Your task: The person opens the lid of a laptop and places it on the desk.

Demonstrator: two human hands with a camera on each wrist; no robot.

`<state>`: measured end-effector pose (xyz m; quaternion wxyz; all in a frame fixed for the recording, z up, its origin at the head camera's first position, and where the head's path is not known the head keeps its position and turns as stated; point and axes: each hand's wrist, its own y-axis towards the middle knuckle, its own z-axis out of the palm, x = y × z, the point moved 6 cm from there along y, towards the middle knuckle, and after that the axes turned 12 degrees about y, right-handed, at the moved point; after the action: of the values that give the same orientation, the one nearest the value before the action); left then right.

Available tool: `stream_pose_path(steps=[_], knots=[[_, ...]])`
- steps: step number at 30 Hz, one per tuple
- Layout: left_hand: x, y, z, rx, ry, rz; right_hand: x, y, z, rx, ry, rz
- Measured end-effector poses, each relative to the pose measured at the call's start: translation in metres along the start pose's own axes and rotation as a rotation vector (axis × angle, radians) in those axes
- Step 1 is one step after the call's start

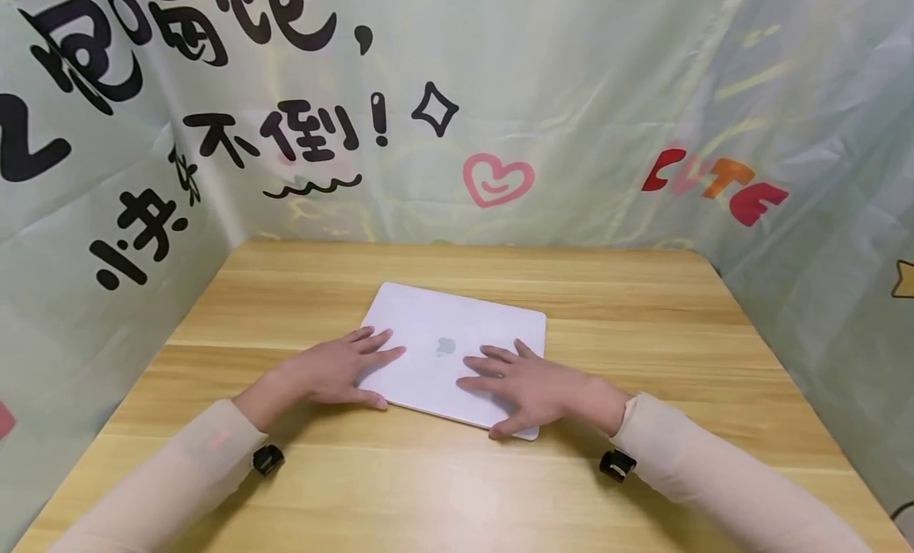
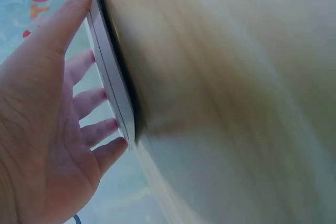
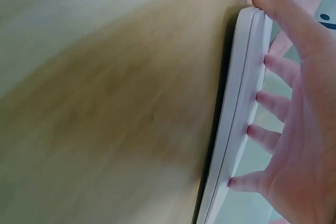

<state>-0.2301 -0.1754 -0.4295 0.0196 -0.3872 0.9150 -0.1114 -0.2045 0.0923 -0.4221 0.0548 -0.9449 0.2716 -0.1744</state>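
Observation:
A closed silver laptop with an apple logo on its lid lies flat on the wooden table, turned slightly askew. My left hand rests on its left side, fingers spread over the lid and thumb at the front edge. On the right part of the lid, my right hand touches with spread fingertips, its thumb near the front right corner. The left wrist view shows the left hand with fingertips against the laptop. In the right wrist view the right hand's fingertips meet the lid of the laptop, palm raised off it.
The wooden table reaches back to a pale cloth backdrop with printed characters, a heart and coloured letters. Cloth also hangs along the left and right sides. A small black device sits at the left wrist, another at the right.

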Motion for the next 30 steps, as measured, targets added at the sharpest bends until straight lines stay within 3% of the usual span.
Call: stream_pose_path(steps=[15,22,30], knots=[[-0.025,0.007,-0.006,-0.008,0.011,0.054,-0.023,-0.027,-0.005,-0.051,0.025,-0.050],[-0.033,0.014,-0.006,0.014,0.033,0.030,-0.028,-0.038,-0.010,-0.074,0.028,-0.049],[-0.048,0.026,-0.009,-0.003,0.031,0.013,-0.040,-0.050,-0.013,-0.103,0.040,-0.044]])
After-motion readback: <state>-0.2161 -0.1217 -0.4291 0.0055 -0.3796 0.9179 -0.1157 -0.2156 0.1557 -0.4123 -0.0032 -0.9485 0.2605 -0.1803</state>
